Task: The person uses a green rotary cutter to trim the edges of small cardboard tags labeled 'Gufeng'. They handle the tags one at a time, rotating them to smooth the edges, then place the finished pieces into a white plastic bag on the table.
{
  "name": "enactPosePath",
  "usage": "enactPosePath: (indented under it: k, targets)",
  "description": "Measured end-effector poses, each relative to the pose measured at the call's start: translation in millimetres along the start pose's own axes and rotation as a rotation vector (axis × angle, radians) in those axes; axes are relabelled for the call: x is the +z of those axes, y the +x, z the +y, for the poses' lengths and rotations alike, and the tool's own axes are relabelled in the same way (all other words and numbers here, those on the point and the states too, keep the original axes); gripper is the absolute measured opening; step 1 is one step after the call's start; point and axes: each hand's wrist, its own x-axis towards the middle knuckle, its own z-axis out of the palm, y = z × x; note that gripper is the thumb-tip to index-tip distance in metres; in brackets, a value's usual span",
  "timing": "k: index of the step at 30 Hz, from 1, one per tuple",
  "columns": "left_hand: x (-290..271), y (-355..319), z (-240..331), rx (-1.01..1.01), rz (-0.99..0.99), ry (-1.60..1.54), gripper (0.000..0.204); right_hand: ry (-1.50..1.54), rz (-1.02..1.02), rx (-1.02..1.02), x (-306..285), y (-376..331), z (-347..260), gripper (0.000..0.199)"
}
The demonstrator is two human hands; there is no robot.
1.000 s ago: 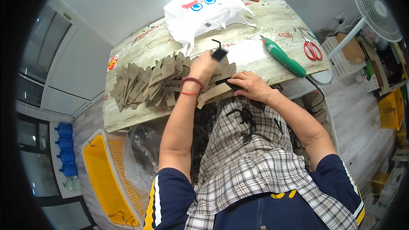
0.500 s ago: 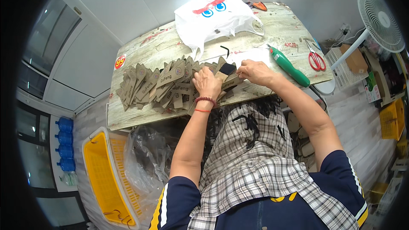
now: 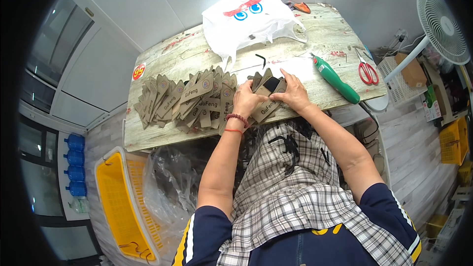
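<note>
My left hand [image 3: 248, 100] and my right hand [image 3: 294, 94] close in from both sides on a few khaki fabric tabs [image 3: 265, 110] at the table's near edge. Both thumbs press on them while the fingers curl round the far sides. A black patch [image 3: 271, 83] shows on a tab between the hands. Left of my left hand lies a large overlapping heap of similar khaki tabs [image 3: 170, 99], with dark lettering and small round emblems. How many tabs my hands hold is hidden by the fingers.
A green handheld power tool [image 3: 336, 80] and red-handled scissors [image 3: 367, 73] lie on the right of the table [image 3: 167, 55]. A white plastic bag [image 3: 252, 19] and a short black strip [image 3: 261, 59] are farther back. A yellow basket [image 3: 116, 202] stands lower left; a white fan [image 3: 442, 22] stands right.
My right hand has come down onto the tabs and closer to my left hand. The black-patched tab has turned and shifted, and lettering on a tab under the thumbs shows more fully.
</note>
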Motion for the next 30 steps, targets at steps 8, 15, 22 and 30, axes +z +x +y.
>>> enactPosePath:
  k: [8, 15, 22, 30]
  targets:
    - [5, 15, -7, -0.141, 0.051, -0.183, 0.046, 0.375, 0.202, -0.001, 21, 4, -4, 0.099]
    - [-3, 29, -16, -0.259, -0.128, -0.832, 0.031, 0.800, 0.014, 0.205, 9, 21, -2, 0.086]
    - [-4, 41, -15, -0.225, -0.213, -0.779, 0.016, 0.971, -0.016, 0.094, -10, 41, -10, 0.063]
    - [-10, 40, -3, -0.185, -0.190, -0.768, 0.026, 0.933, -0.060, 0.133, -10, 58, -8, 0.061]
